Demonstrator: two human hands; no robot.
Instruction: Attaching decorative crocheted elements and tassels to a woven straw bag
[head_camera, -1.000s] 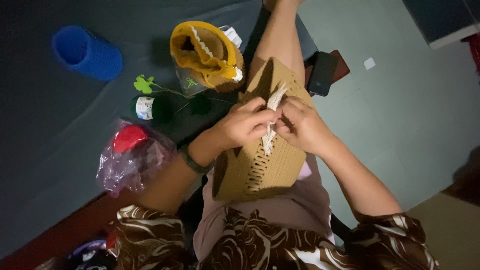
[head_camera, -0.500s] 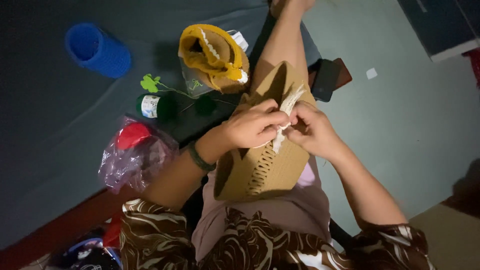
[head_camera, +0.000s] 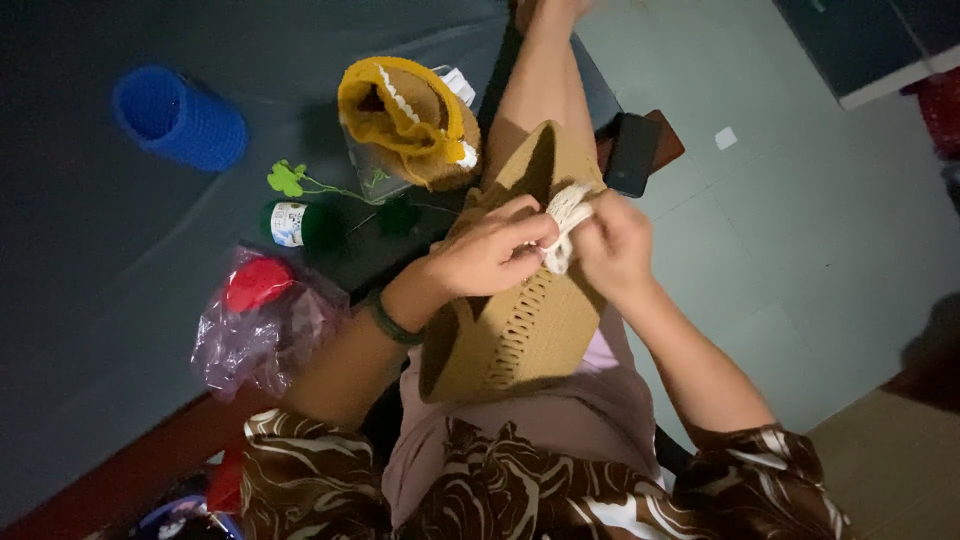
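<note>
- Since the earlier frame, both hands sit higher on the tan crocheted bag (head_camera: 520, 330), nearer its upper edge; cream cord (head_camera: 566, 222) now bunches between them.
- Left hand (head_camera: 490, 255): fingers pinched together on the cord, I judge.
- Right hand (head_camera: 615, 248): fingers curled round the same cord; exact grip I cannot tell.
- Bag: lies on the lap, touching both hands.
- Risk, as I judge it: cord slips from the pinch and pulls out of the bag's row of holes.
- Risk: dim light hides the holes; a hole gets skipped.
- Risk: bag slides off the lap toward the dark phone (head_camera: 632, 152) just beside it.
</note>
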